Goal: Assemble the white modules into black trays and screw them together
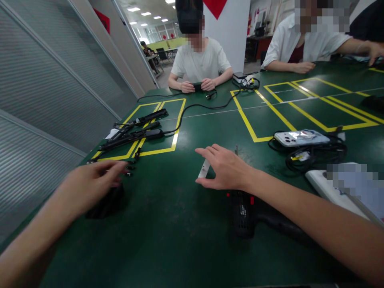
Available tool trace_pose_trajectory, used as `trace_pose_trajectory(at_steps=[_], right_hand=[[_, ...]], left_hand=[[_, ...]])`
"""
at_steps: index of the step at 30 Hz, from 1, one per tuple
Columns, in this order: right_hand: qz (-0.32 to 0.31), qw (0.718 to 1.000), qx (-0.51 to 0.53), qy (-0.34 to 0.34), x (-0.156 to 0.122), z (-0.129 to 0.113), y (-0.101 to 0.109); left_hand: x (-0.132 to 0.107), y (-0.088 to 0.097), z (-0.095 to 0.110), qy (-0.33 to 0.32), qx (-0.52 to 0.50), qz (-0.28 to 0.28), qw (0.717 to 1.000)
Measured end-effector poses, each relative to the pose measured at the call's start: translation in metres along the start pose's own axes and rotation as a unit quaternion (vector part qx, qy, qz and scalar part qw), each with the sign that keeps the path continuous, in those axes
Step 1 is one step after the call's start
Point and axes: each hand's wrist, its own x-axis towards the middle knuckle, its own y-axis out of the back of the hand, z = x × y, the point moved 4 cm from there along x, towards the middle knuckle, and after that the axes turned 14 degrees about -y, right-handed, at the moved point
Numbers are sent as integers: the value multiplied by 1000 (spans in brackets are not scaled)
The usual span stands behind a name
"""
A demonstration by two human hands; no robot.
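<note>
My left hand [93,184] hovers low at the left over a flat black object [105,204] on the green table [180,224]; its fingers stretch toward a few small black parts [130,168]. My right hand [223,168] is open with fingers spread, just above a small white strip [204,169] lying on the table. A thin metal bit [236,150] lies just beyond that hand. Under my right forearm sits a black power tool [246,214] with red accents.
Black bars and a cable [135,132] lie in a yellow-taped box at the left. A phone [300,137] rests on coiled black cable at the right, beside a white power strip [324,186]. Two people sit across the table; one holds a black device [197,85].
</note>
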Motion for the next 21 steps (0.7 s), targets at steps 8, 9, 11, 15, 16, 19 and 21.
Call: trace_pose_trajectory(at_steps=[8, 9, 11, 15, 16, 19, 21], right_hand=[[14, 998, 20, 59, -3, -20, 3], [18, 998, 23, 59, -3, -19, 4], [27, 998, 28, 58, -1, -16, 6], [34, 999, 18, 22, 0, -11, 6], [28, 999, 14, 15, 0, -12, 5], [-7, 1000, 8, 15, -3, -14, 0], [-33, 999, 6, 19, -5, -15, -3]], left_hand=[[-6, -78, 197, -338, -266, -146, 891], [-4, -82, 198, -333, -287, -146, 886], [-2, -81, 187, -294, -307, -167, 889], [0, -40, 126, -194, -226, -101, 949], [0, -27, 103, -151, -196, -85, 965], [-6, 9, 31, -19, -104, -43, 993], [-12, 24, -11, 59, -58, -14, 997]])
